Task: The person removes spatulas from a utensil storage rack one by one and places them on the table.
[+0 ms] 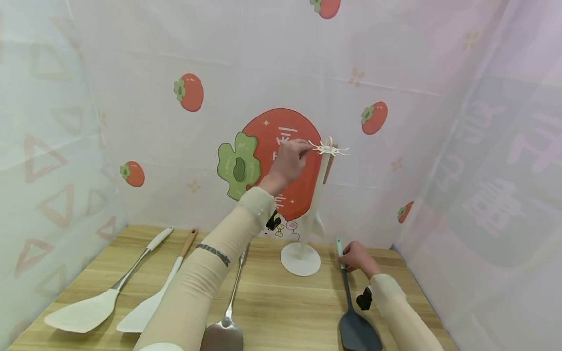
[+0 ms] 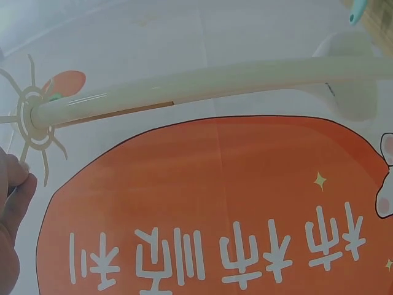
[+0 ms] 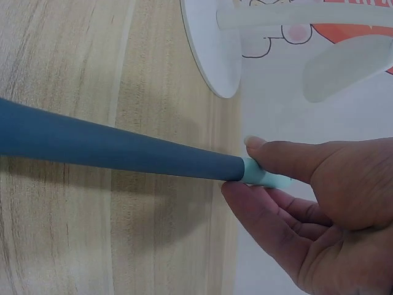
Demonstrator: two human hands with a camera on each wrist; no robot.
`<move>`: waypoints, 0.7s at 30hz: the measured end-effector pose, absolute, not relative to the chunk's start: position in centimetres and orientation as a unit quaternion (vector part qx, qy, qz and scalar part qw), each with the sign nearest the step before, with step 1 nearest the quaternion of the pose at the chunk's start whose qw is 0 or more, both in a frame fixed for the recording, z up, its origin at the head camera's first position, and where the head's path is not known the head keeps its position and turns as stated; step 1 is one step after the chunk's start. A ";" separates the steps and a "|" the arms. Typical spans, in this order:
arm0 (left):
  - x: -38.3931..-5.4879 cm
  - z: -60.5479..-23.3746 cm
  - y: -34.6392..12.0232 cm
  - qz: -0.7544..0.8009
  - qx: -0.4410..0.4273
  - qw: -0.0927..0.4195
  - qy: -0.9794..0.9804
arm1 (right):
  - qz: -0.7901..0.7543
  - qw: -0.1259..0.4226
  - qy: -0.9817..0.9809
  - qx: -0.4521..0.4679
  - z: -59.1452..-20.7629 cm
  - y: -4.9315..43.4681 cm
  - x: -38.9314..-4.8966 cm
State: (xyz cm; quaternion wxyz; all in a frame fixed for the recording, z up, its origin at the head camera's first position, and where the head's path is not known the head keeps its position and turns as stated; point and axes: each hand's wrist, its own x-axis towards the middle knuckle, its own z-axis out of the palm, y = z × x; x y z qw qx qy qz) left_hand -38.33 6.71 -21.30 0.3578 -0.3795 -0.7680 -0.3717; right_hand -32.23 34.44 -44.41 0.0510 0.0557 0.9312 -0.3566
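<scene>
A white utensil stand point(image 1: 318, 190) with a round base and a ring of thin hooks stands at the back. At its top, my left hand point(image 1: 287, 163) pinches the tip of one hook point(image 2: 26, 150) between thumb and finger. From the stand hangs a spatula with a white blade point(image 3: 350, 64) and a wooden handle, partly hidden behind the pole. On the right, my right hand point(image 1: 357, 256) grips the mint-green handle end of a dark blue-grey spatula point(image 1: 357, 329). Its blade points toward me, low over or on the wooden table.
Left of the stand lie a white turner point(image 1: 88, 309) with a metal shaft, a white turner with a wooden handle point(image 1: 188, 243), and a metal turner point(image 1: 223, 336). My left forearm partly covers the last two. Printed cloth walls point(image 1: 153, 122) border the wooden table point(image 1: 281, 307).
</scene>
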 end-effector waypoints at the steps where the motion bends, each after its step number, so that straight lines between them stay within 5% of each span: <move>1: -38.3 -21.3 6.7 -0.373 -0.379 0.358 -0.768 | -0.354 0.053 0.932 0.055 -44.4 34.4 -32.2; 21: -38.4 -21.6 6.5 -0.390 -0.369 0.361 -0.762 | -0.326 0.070 0.941 0.052 -46.3 35.1 -31.4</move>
